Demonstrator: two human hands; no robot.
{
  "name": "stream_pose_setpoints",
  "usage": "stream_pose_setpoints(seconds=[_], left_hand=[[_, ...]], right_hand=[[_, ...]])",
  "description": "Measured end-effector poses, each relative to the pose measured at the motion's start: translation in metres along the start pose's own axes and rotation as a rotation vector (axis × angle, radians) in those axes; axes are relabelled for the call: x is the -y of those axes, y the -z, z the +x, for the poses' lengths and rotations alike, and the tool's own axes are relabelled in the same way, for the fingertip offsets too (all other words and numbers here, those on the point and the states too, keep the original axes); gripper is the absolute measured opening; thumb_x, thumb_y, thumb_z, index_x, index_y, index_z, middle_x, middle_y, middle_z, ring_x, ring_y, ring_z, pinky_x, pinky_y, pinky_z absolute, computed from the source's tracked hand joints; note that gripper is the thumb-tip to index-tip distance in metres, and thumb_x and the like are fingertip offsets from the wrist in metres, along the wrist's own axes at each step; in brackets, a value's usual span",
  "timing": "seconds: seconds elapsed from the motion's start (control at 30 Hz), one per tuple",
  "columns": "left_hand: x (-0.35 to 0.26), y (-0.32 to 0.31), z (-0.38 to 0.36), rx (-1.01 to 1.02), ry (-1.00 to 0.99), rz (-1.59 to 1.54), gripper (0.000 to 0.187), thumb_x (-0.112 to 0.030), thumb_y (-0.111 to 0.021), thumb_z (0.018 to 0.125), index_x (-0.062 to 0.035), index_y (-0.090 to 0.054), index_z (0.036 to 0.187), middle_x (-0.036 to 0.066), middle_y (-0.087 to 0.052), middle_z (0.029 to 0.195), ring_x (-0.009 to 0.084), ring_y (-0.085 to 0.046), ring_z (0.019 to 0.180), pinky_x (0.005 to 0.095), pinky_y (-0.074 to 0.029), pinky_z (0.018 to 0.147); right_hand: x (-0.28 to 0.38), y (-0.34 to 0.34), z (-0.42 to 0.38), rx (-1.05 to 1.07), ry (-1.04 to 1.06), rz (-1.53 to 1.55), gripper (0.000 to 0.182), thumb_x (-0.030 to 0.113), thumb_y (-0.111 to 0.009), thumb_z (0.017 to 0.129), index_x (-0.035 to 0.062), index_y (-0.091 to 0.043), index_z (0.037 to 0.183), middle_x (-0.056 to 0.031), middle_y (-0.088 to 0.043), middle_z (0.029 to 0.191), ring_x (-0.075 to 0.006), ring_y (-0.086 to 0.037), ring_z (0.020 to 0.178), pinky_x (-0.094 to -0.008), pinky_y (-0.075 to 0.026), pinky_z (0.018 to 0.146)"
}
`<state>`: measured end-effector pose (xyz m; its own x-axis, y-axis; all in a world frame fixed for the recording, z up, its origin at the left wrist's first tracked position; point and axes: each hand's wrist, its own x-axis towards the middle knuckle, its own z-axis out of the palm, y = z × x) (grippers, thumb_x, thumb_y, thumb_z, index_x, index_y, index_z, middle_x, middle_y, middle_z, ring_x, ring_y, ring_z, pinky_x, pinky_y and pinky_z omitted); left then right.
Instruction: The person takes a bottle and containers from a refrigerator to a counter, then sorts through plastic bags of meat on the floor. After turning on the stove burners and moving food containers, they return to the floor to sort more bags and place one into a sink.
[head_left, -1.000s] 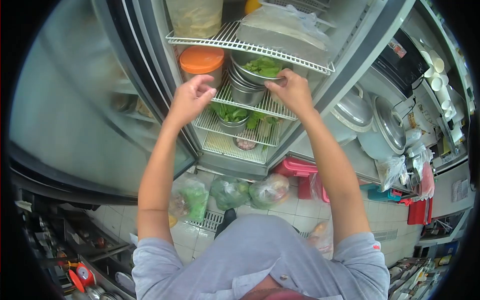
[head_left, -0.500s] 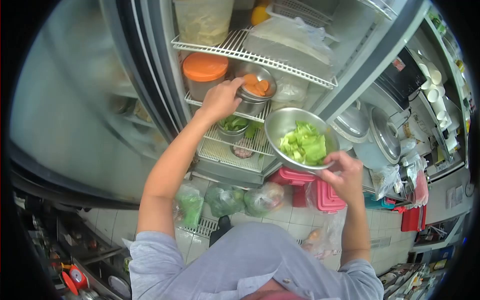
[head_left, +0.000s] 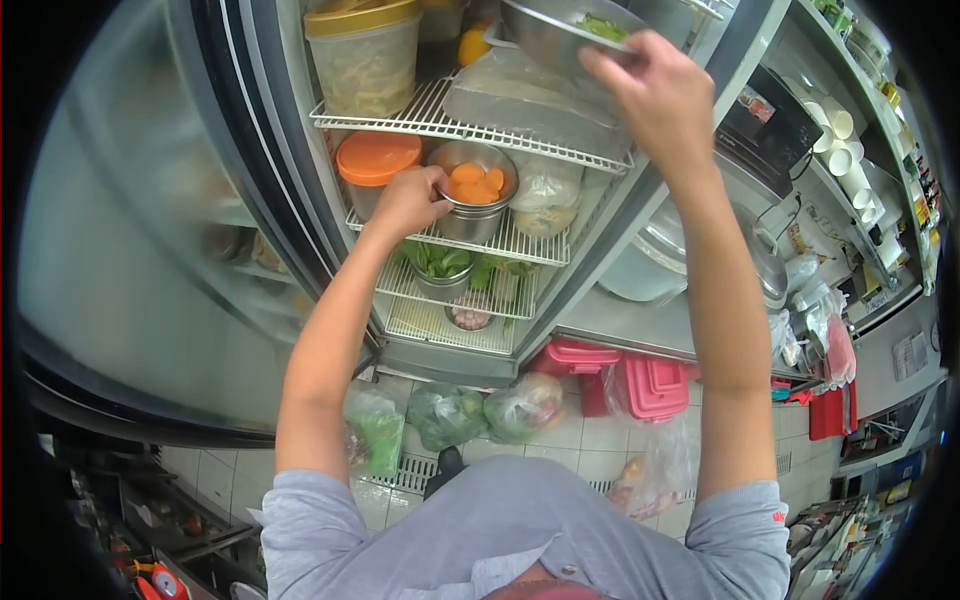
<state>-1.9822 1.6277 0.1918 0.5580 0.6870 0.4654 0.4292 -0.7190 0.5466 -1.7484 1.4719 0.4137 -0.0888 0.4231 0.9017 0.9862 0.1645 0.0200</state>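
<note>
My left hand [head_left: 412,203] pinches the rim of a steel bowl of orange slices [head_left: 474,184], stacked on other steel bowls on a wire shelf in the fridge. Beside it stands a tub with an orange lid [head_left: 378,158]. Raised at the upper right, my right hand [head_left: 660,95] grips the rim of a steel bowl of green leaves [head_left: 575,32], in front of the top shelf and above a plastic-wrapped block [head_left: 540,98]. Only some leaves show over that bowl's rim.
Lower shelves hold a bowl of greens [head_left: 440,262] and a small bowl of pinkish pieces [head_left: 469,316]. Bagged vegetables [head_left: 446,414] and a pink lidded container [head_left: 652,386] are on the floor. The fridge door [head_left: 170,240] stands at the left.
My right hand has lifted the bowl of leaves from beside the lower shelves to the top shelf's height. My left hand stays at the orange-slice bowl's rim. The view has shifted slightly.
</note>
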Motion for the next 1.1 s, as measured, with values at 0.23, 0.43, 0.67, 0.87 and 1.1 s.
stream_pose_setpoints(seconds=[0.23,0.43,0.67,0.87,1.1], left_hand=[[-0.011,0.013,0.031,-0.088,0.14,-0.245,0.018,-0.012,-0.075,0.084,-0.0004,-0.066,0.094,0.003,-0.063,0.073,0.0099,-0.059,0.066,0.0272,-0.051,0.061],[0.003,0.007,0.026,-0.202,0.083,-0.332,0.016,-0.009,-0.074,0.085,0.0012,-0.066,0.095,0.001,-0.063,0.076,0.0072,-0.059,0.064,0.0234,-0.051,0.06],[-0.012,0.008,0.012,-0.262,-0.042,-0.214,0.019,-0.01,-0.079,0.077,-0.001,-0.068,0.09,0.011,-0.066,0.078,0.0191,-0.065,0.067,0.0312,-0.052,0.063],[-0.021,0.003,0.008,-0.159,-0.01,-0.106,0.017,-0.008,-0.078,0.08,-0.0002,-0.066,0.091,0.005,-0.063,0.08,0.0111,-0.062,0.069,0.0262,-0.052,0.063],[-0.034,0.007,0.006,-0.261,-0.059,-0.29,0.036,-0.004,-0.074,0.083,-0.0033,-0.061,0.117,0.004,-0.061,0.086,0.0094,-0.061,0.071,0.0221,-0.051,0.063]], right_hand=[[-0.02,-0.068,0.045,0.229,-0.341,-0.112,0.034,0.025,-0.071,0.082,-0.0032,-0.064,0.1,-0.0259,-0.068,0.096,-0.0399,-0.065,0.1,-0.0463,-0.051,0.086],[-0.017,-0.069,0.006,0.014,-0.128,-0.049,0.035,0.029,-0.074,0.083,0.0012,-0.066,0.104,-0.0152,-0.069,0.083,-0.0274,-0.066,0.077,-0.0379,-0.053,0.073],[0.029,-0.07,-0.157,0.475,-0.179,0.411,0.037,0.016,-0.076,0.08,0.0057,-0.061,0.112,-0.0084,-0.067,0.07,-0.0256,-0.068,0.064,-0.0366,-0.053,0.058],[0.01,-0.12,-0.167,0.47,-0.487,0.514,0.057,0.028,-0.076,0.081,0.0044,-0.054,0.129,-0.0102,-0.068,0.07,-0.028,-0.069,0.068,-0.0397,-0.054,0.066],[-0.004,-0.134,-0.127,0.608,-0.315,0.545,0.036,0.027,-0.076,0.082,0.0026,-0.066,0.107,-0.0131,-0.067,0.071,-0.0264,-0.066,0.065,-0.0385,-0.051,0.063]])
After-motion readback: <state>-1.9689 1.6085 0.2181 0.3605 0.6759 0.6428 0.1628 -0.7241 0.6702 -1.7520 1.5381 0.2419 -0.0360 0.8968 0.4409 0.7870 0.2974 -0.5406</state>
